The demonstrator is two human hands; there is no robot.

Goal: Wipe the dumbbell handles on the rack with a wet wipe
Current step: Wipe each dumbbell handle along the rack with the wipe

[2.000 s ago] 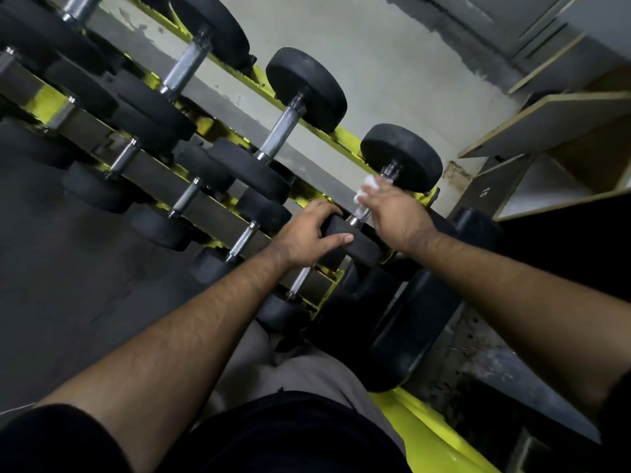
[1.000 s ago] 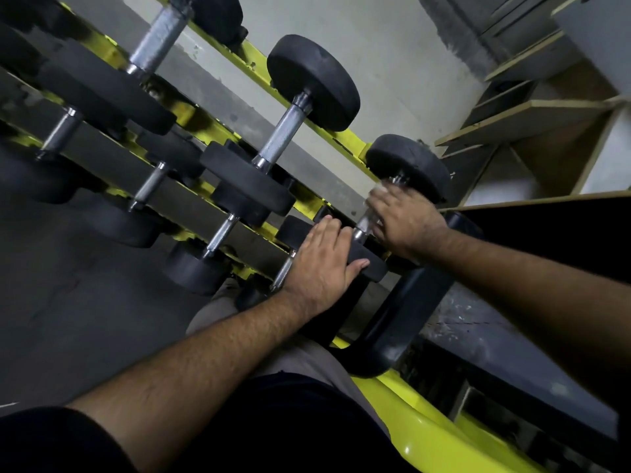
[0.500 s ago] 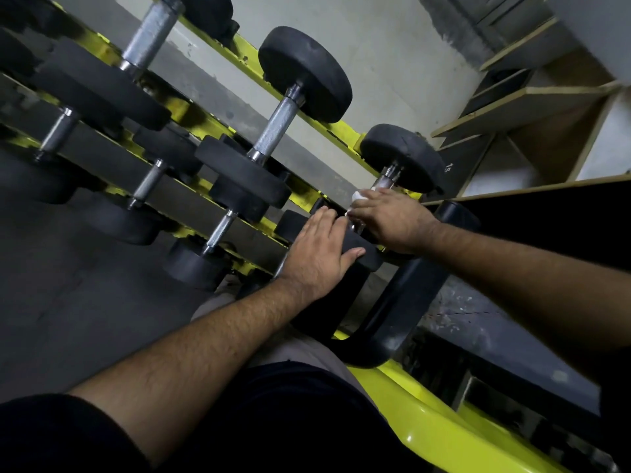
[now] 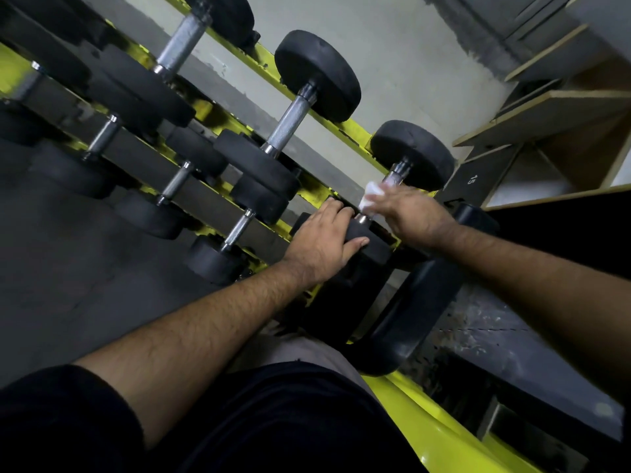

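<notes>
A yellow and grey rack (image 4: pixel 345 131) carries rows of black dumbbells with steel handles. The rightmost dumbbell on the upper row has its far head (image 4: pixel 415 153) up by the wall and its near head (image 4: pixel 370 245) under my left hand (image 4: pixel 322 244), which lies over it with fingers spread and the thumb on its edge. My right hand (image 4: pixel 411 216) holds a white wet wipe (image 4: pixel 372 196) wrapped against that dumbbell's steel handle (image 4: pixel 392 179); most of the handle is hidden by the hand and the wipe.
A neighbouring dumbbell (image 4: pixel 290 121) with a knurled handle sits just left. Smaller dumbbells (image 4: pixel 235 232) fill the lower row. A black curved frame (image 4: pixel 416 302) stands below my right wrist. Wooden shelves (image 4: pixel 553 110) are at the right, and grey floor at the left.
My right hand has slid back and forth along the handle with the wipe, now showing more of the white wipe near the far head. My left hand stays on the near head.
</notes>
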